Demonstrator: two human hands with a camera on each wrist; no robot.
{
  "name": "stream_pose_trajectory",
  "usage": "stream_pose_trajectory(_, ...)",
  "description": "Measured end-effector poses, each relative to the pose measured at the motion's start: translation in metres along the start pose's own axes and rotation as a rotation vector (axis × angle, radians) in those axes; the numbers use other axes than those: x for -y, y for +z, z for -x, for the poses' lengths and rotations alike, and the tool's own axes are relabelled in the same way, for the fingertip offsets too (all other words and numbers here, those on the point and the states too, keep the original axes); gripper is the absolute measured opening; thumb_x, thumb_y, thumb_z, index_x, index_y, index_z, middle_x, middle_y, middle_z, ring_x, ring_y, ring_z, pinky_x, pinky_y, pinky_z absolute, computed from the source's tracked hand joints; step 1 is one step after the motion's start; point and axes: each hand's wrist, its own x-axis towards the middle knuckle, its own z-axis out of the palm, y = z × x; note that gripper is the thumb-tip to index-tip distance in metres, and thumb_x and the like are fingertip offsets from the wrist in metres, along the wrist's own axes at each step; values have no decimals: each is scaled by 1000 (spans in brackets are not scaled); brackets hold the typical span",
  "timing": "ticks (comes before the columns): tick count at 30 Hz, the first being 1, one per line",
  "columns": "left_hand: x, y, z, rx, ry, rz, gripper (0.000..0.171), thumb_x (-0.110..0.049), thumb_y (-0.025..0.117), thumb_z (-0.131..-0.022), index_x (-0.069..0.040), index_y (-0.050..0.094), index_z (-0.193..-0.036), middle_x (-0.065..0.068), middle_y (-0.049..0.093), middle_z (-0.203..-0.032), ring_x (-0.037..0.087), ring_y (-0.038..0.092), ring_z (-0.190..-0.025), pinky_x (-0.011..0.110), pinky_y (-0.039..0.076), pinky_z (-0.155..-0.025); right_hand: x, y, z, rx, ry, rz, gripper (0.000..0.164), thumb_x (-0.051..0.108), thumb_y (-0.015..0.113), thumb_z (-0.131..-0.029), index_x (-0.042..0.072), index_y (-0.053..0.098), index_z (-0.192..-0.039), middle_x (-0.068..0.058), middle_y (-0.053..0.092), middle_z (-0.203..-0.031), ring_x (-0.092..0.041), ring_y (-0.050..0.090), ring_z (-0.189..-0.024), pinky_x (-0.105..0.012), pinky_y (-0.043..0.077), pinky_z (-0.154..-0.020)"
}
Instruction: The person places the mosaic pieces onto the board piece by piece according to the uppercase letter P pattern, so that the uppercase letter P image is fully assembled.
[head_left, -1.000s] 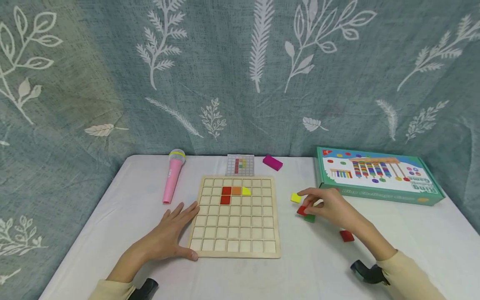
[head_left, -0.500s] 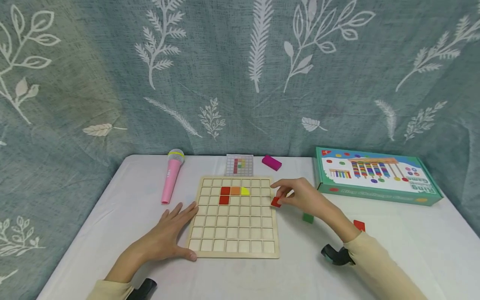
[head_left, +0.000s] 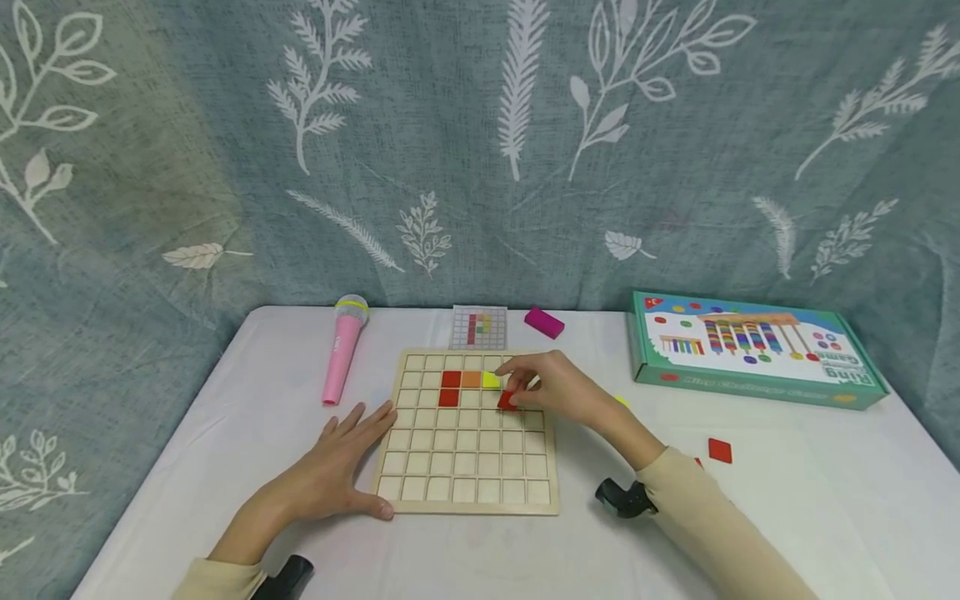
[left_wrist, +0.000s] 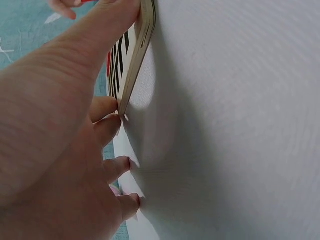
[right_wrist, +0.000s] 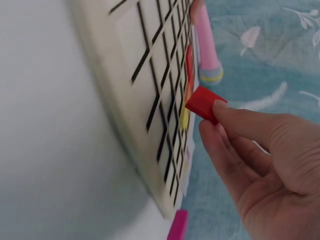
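While the left hand [head_left: 337, 471] lies spread along the left side of the square, pale wooden grid board [head_left: 465, 507], the right hand [head_left: 558, 387] reaches over the board's right edge in the head view. The left forearm slants up from the lower left, with the thumb at the board's near left corner and the fingers fanned towards its side. The right forearm, in a beige cloth sleeve [head_left: 720, 525], slants in from the lower right, and its thumb and fingers pinch a small, flat, bright red square tile [head_left: 507, 402] over the board, near the yellow piece [head_left: 491, 380]. That piece sits in a row with a flat orange tile [head_left: 472, 380] and a dark red tile [head_left: 450, 380]; a second dark red tile [head_left: 447, 398] lies just below the first.

In the left wrist view, the left thumb lies along the board's edge, two fingertips touch its corner, and the other two fingers reach down beside it to the white tablecloth [left_wrist: 240, 125].

In the right wrist view, the red tile is tilted and raised clear of the board, gripped at one end between thumb and index finger; the remaining fingers bend inward behind them.
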Motion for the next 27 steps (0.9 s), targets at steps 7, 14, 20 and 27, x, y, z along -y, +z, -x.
stream_pose_trajectory(7, 0, -2, 1, -8, 1, -7, 122, -61, 84, -57, 0, 34, -151, 16, 27, -159, 50, 13, -144, 70, 8, -110, 12, 16, -18, 21, -22, -39, 33, 1, 73, -85, -2, 67, -118, -2, 70, -89, -11, 64, -84, -22, 54, -78)
stream_pose_trajectory(14, 0, -2, 1, -10, 3, -3, 121, -60, 85, -58, 1, 35, -150, 16, 28, -159, 50, 14, -144, 71, 8, -110, 21, 39, -34, 15, -54, -48, 28, 1, 72, -86, 0, 69, -113, -3, 71, -91, -12, 65, -83, -18, 53, -74)
stream_pose_trajectory(20, 1, -2, 0, 6, 2, 4, 121, -61, 84, -59, 0, 34, -151, 15, 26, -159, 50, 13, -144, 71, 8, -110, 26, 53, -43, 15, -45, -53, 23, 1, 71, -88, 0, 69, -111, -3, 71, -89, -12, 66, -83, -18, 52, -76)
stream_pose_trajectory(27, 1, -3, -3, 8, 2, -2, 121, -61, 84, -59, 0, 34, -151, 15, 26, -159, 50, 13, -144, 71, 8, -110, 32, 60, -48, -9, -26, -37, 22, 1, 71, -88, -1, 70, -110, -4, 72, -89, -13, 67, -84, -19, 53, -77)
